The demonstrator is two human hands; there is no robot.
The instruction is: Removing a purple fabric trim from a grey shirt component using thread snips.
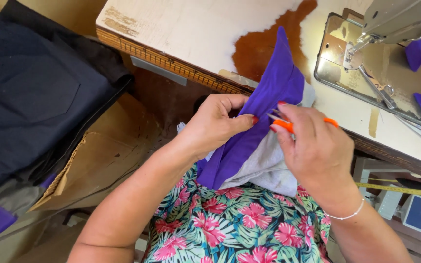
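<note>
Your left hand [218, 124] is pinched shut on the edge of the purple fabric strip [264, 112], held over the grey cloth [264, 168] at the front edge of the sewing table [181, 34]. Your right hand [317, 146] is closed around the orange thread snips [288, 124], blades at the strip. Judgement: trimming is under way; whether any cut is finished cannot be told

Orange snips [288, 124] mostly hidden in right hand [317, 151]; blades blurred.
</note>
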